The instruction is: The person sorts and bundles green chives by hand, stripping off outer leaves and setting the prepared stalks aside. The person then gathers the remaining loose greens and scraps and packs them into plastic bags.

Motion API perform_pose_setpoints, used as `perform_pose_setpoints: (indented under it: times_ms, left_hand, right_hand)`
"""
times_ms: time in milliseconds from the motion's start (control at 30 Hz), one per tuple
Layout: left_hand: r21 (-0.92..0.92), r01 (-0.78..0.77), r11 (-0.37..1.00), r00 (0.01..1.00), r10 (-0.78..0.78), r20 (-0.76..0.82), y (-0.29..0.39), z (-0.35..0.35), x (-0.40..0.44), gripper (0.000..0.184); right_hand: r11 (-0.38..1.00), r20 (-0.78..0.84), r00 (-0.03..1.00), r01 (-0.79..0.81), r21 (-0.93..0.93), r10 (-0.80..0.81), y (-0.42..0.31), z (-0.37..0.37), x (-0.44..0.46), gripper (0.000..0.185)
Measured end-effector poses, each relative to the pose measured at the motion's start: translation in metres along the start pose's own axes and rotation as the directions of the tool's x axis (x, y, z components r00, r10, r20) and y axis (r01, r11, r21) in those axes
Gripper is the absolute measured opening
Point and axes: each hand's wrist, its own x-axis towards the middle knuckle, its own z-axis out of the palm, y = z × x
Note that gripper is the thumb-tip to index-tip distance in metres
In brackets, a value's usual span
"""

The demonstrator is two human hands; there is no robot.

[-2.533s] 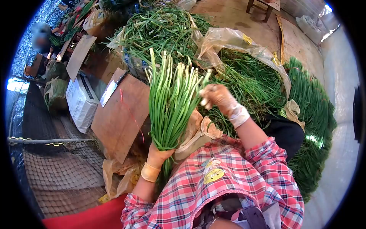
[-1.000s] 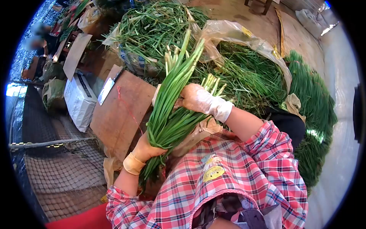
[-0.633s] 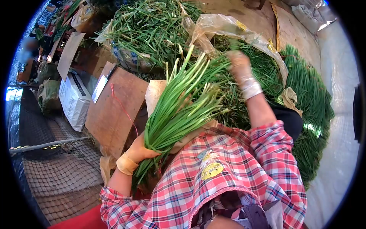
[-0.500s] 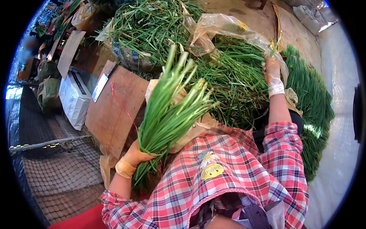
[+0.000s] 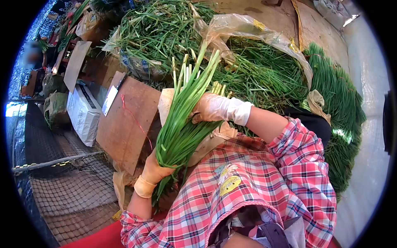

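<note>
My left hand (image 5: pixel 158 168), in a thin glove, is wrapped round the leafy lower end of a bunch of garlic chives (image 5: pixel 182 120). The bunch stands tilted in front of my chest, pale stalk ends pointing up and away. My right hand (image 5: pixel 209 108), also gloved, lies against the bunch's right side higher up, with its fingers curled round some of the stalks. Part of the bunch is hidden behind that hand. Just beyond it is a heap of loose green leaves (image 5: pixel 264 70) in a clear plastic bag (image 5: pixel 248 21).
A brown board (image 5: pixel 128 120) at my left bears a wide-bladed knife (image 5: pixel 110 100) and red string (image 5: pixel 131 113). Beside it is a white box (image 5: pixel 82 118). Another leaf pile (image 5: pixel 161 35) rises ahead. Stacked chives (image 5: pixel 337 111) line the right. Netting (image 5: pixel 74 194) covers the lower left.
My right hand has come left from the bag's edge over the heap to the bunch and closed on it. The left hand still holds the bunch, whose stalks now stand closer together.
</note>
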Motion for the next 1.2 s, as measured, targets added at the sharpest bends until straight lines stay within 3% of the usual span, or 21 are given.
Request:
perform_pose_setpoints:
  times_ms: [67, 100, 133, 200, 233, 300, 333, 367, 400, 433, 500, 533, 567, 633, 733, 833, 900, 967, 1033, 1167, 1200]
  left_hand:
    - [-0.098, 0.036, 0.995, 0.999, -0.034, 0.024, 0.004, -0.001, -0.003, 0.069]
    - [-0.104, 0.043, 0.994, 0.999, -0.04, 0.028, 0.002, -0.002, -0.003, 0.069]
    - [-0.043, 0.038, 0.998, 0.998, -0.036, 0.057, 0.001, -0.004, -0.002, 0.069]
    - [-0.14, 0.064, 0.988, 0.993, -0.049, 0.11, 0.002, -0.004, -0.001, 0.067]
    - [-0.136, 0.06, 0.989, 0.992, -0.044, 0.119, 0.0, -0.005, -0.003, 0.067]
    - [-0.265, 0.073, 0.962, 0.994, -0.048, 0.102, -0.007, -0.007, -0.008, 0.067]
    - [-0.154, 0.043, 0.987, 0.995, -0.028, 0.099, -0.018, -0.013, -0.009, 0.065]
    - [-0.147, 0.045, 0.988, 0.994, -0.03, 0.106, -0.033, -0.019, -0.009, 0.065]
    - [-0.205, 0.044, 0.978, 0.992, -0.018, 0.124, -0.047, -0.023, -0.006, 0.064]
    - [-0.264, 0.038, 0.964, 0.99, -0.001, 0.138, -0.053, -0.027, -0.001, 0.064]
    - [-0.355, 0.03, 0.935, 0.994, 0.01, 0.111, -0.042, -0.018, -0.001, 0.062]
    - [-0.439, 0.11, 0.892, 0.986, -0.042, 0.162, -0.044, -0.018, 0.001, 0.063]
    - [-0.512, 0.188, 0.838, 0.973, -0.086, 0.216, -0.047, -0.02, 0.004, 0.064]
    - [-0.509, 0.132, 0.851, 0.981, -0.037, 0.192, -0.08, -0.023, 0.011, 0.069]
    - [-0.577, 0.14, 0.805, 0.977, -0.02, 0.21, -0.052, -0.007, 0.012, 0.07]
    - [-0.548, 0.137, 0.825, 0.976, -0.017, 0.219, -0.065, -0.008, 0.014, 0.07]
    - [-0.431, 0.109, 0.896, 0.979, -0.021, 0.203, -0.069, -0.007, 0.017, 0.069]
    - [-0.366, 0.109, 0.924, 0.977, -0.032, 0.209, -0.062, -0.002, 0.019, 0.068]
    - [-0.397, 0.064, 0.915, 0.984, 0.008, 0.178, -0.052, 0.009, 0.021, 0.067]
    - [-0.476, 0.043, 0.879, 0.987, 0.035, 0.154, -0.049, 0.013, 0.019, 0.066]
    - [-0.383, 0.015, 0.923, 0.991, 0.039, 0.132, -0.059, 0.011, 0.022, 0.064]
  right_hand:
    - [0.903, 0.066, 0.971, -0.237, 0.358, 0.229, -0.002, 0.0, -0.001, 0.021]
    - [0.962, 0.044, 0.963, -0.269, 0.051, 0.267, 0.006, -0.01, -0.001, 0.014]
    - [0.864, -0.295, 0.909, -0.123, 0.488, 0.296, 0.021, -0.012, -0.013, 0.012]
    - [0.79, -0.407, 0.795, -0.142, 0.597, 0.45, 0.051, -0.042, -0.039, 0.019]
    - [0.668, -0.48, 0.662, -0.043, 0.743, 0.576, 0.076, -0.047, -0.053, 0.022]
    - [0.567, -0.419, 0.431, -0.307, 0.764, 0.799, 0.104, -0.079, -0.094, 0.024]
    - [0.61, -0.232, 0.59, -0.792, 0.015, 0.773, 0.138, -0.074, -0.11, 0.027]
    - [0.423, -0.03, 0.714, -0.448, -0.787, 0.7, 0.171, -0.07, -0.125, 0.03]
    - [0.422, 0.137, 0.446, -0.636, -0.646, 0.884, 0.154, -0.073, -0.141, 0.034]
    - [0.345, -0.022, 0.435, -0.743, -0.574, 0.9, 0.14, -0.063, -0.151, 0.036]
    - [0.513, -0.053, 0.558, -0.793, -0.329, 0.828, 0.086, -0.071, -0.142, 0.045]
    - [0.537, 0.119, 0.545, -0.838, 0.095, 0.83, 0.075, -0.062, -0.136, 0.05]
    - [0.406, 0.272, 0.581, -0.768, 0.496, 0.767, 0.065, -0.055, -0.13, 0.054]
    - [0.308, 0.383, 0.765, -0.584, 0.751, 0.517, 0.048, -0.027, -0.12, 0.055]
    - [0.309, 0.039, 0.826, -0.253, 0.917, 0.563, 0.026, -0.007, -0.105, 0.038]
    - [0.368, -0.362, 0.569, 0.11, 0.923, 0.738, 0.016, -0.007, -0.094, 0.032]
    - [0.447, -0.383, 0.543, 0.016, 0.894, 0.747, -0.01, -0.037, -0.092, 0.035]
    - [0.566, -0.213, 0.708, -0.309, 0.764, 0.674, -0.031, -0.05, -0.08, 0.041]
    - [0.584, -0.145, 0.766, -0.338, 0.738, 0.627, -0.011, -0.035, -0.066, 0.043]
    - [0.519, -0.437, 0.547, 0.005, 0.855, 0.714, -0.009, -0.023, -0.065, 0.024]
    - [0.422, -0.353, 0.561, 0.007, 0.906, 0.749, -0.002, -0.028, -0.073, 0.027]
